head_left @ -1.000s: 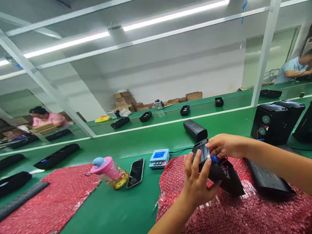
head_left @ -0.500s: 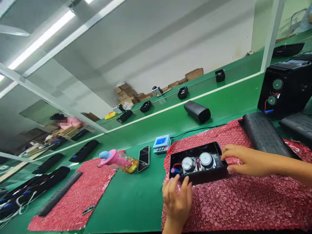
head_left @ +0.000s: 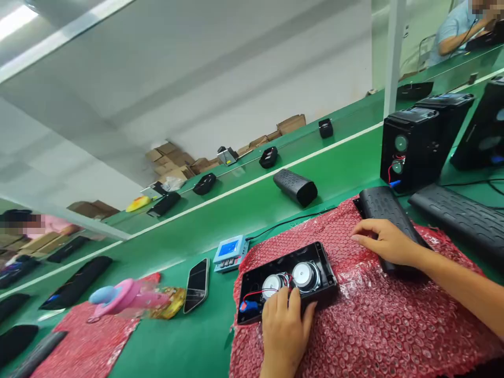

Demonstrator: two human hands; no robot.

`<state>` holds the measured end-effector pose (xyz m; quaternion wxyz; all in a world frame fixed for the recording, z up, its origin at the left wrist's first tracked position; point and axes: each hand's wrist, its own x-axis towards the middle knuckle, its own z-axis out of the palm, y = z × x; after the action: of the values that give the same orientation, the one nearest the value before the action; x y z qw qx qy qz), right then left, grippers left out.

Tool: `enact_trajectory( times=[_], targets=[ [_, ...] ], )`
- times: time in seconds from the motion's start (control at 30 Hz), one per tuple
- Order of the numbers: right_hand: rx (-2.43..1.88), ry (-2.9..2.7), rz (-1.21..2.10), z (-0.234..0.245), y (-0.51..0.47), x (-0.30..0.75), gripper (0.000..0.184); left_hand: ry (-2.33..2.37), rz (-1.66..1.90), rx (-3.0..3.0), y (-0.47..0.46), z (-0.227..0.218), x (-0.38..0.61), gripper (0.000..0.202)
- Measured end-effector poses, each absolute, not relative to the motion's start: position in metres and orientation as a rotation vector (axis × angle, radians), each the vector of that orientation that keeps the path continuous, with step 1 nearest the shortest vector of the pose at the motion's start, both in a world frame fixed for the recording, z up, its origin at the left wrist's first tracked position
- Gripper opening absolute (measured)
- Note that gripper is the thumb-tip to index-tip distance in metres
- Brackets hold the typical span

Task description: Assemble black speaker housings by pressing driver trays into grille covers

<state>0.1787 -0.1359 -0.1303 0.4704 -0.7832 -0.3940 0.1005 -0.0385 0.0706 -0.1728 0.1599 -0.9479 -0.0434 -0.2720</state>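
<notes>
An open black speaker housing (head_left: 328,286) lies on red bubble wrap (head_left: 378,325), holding two round speaker drivers (head_left: 304,275), red wires and a blue connector (head_left: 249,306). My left hand (head_left: 285,325) grips its near wall, fingers hooked over the rim by the drivers and thumb along the outside. Off to the right of the housing, my right hand (head_left: 389,241) hovers beside a black ridged cover (head_left: 378,202), partly hiding it. Its fingers are bent with a gap from the thumb, and nothing is between them.
Left of the wrap are a blue device with a screen (head_left: 230,253), a phone (head_left: 197,286) and a pink-lidded bottle (head_left: 134,299). Upright speaker housings (head_left: 409,147) and another ridged cover (head_left: 464,215) stand right. A co-worker (head_left: 452,37) sits at far right, another person at far left.
My right hand has let go of the housing's right end and moved right to the ridged cover. My left hand has shifted along the near wall toward the drivers. The view has turned right.
</notes>
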Motion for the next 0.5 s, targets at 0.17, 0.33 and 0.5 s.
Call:
enact_trajectory(
  times=[0.17, 0.33, 0.5],
  targets=[
    [-1.920, -1.019, 0.161, -0.135, -0.149, 0.180, 0.021, -0.098, -0.776, -2.739, 0.074, -0.170, -0.026, 0.034],
    [-1.930, -1.083, 0.028, -0.133, -0.156, 0.185, 0.020, 0.016, -0.907, -2.628, 0.085, -0.164, -0.008, 0.050],
    [-1.901, -1.240, -0.104, -0.135, -0.154, 0.179, 0.020, 0.055, -0.916, -2.635, 0.091, -0.157, 0.003, 0.055]
  ],
)
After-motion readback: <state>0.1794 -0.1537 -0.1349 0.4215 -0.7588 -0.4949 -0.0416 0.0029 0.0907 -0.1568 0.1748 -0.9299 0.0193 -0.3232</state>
